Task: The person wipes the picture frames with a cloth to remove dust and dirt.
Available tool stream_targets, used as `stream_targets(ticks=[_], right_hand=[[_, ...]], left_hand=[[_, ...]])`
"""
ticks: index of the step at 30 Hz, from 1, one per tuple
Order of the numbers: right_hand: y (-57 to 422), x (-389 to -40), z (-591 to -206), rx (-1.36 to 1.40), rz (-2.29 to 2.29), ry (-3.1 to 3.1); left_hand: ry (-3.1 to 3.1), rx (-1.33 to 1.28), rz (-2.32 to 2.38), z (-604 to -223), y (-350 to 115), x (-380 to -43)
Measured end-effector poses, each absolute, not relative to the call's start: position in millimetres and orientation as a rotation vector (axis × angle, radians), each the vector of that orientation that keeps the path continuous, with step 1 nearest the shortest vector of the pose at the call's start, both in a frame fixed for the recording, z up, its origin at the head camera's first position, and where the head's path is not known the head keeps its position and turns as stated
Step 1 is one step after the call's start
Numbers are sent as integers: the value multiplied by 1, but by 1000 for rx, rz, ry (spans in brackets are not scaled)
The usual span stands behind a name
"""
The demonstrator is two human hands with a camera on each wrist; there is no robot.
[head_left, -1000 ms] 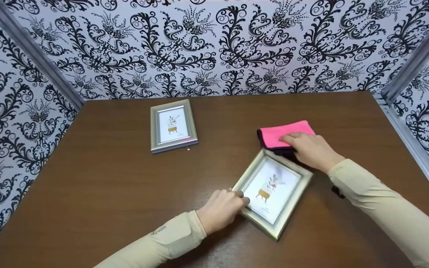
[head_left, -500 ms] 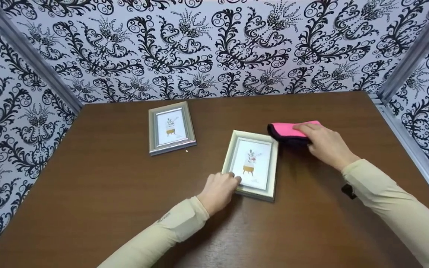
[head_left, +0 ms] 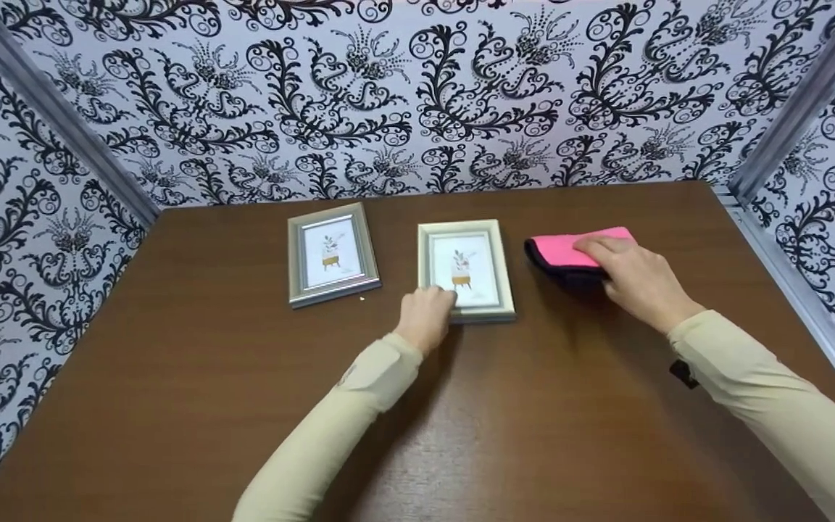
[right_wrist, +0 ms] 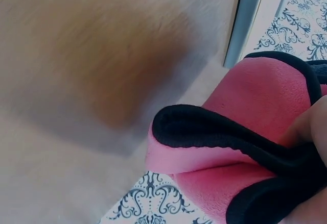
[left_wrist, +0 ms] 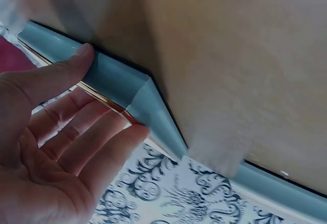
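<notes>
My left hand (head_left: 426, 317) grips the near left corner of a cream picture frame (head_left: 504, 279) with a plant print in it. In the left wrist view the thumb (left_wrist: 82, 63) lies on the frame's side (left_wrist: 115, 81), and the fingers (left_wrist: 84, 127) curl in from the face. To the right, my right hand (head_left: 638, 279) holds a folded pink cloth (head_left: 562, 250) with black edging. Its folds (right_wrist: 255, 91) bunch between thumb and fingers in the right wrist view. A second picture frame (head_left: 370, 250), silvery-beige with a similar print, lies at the left.
The brown wooden table (head_left: 243, 406) runs back to a wall (head_left: 388, 94) with a black-and-white scroll pattern. Metal posts (head_left: 802, 101) stand at the corners. A tiny white speck (head_left: 362, 298) lies in front of the left frame.
My left hand has slid the cream frame away and to the left, turning it nearly straight, beside the other frame. My right hand has gripped the cloth and shifted slightly right.
</notes>
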State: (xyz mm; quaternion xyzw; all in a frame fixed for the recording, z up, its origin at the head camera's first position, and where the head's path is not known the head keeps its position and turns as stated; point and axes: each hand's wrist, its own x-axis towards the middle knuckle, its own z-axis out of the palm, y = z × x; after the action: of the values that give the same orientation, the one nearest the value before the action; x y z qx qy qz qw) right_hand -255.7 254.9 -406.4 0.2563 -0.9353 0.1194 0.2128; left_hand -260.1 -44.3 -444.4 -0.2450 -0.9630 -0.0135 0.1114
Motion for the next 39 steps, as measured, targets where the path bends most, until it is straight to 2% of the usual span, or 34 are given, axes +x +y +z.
stream_targets(ticks=[7, 12, 17, 27, 39], right_hand=[[259, -263, -412, 756, 195, -2576], [258, -269, -435, 784, 137, -2616], [253, -264, -452, 842, 192, -2832], [255, -259, -447, 902, 245, -3120], [259, -261, -443, 769, 325, -3184]], left_hand=[[-2951, -551, -98, -443, -55, -292], [-2945, -487, -126, -443, -66, -304], [-2927, -522, -144, -445, -70, -306], [-2951, -579, -161, -444, -77, -308], [-2875, -660, -267, -444, -97, -305]])
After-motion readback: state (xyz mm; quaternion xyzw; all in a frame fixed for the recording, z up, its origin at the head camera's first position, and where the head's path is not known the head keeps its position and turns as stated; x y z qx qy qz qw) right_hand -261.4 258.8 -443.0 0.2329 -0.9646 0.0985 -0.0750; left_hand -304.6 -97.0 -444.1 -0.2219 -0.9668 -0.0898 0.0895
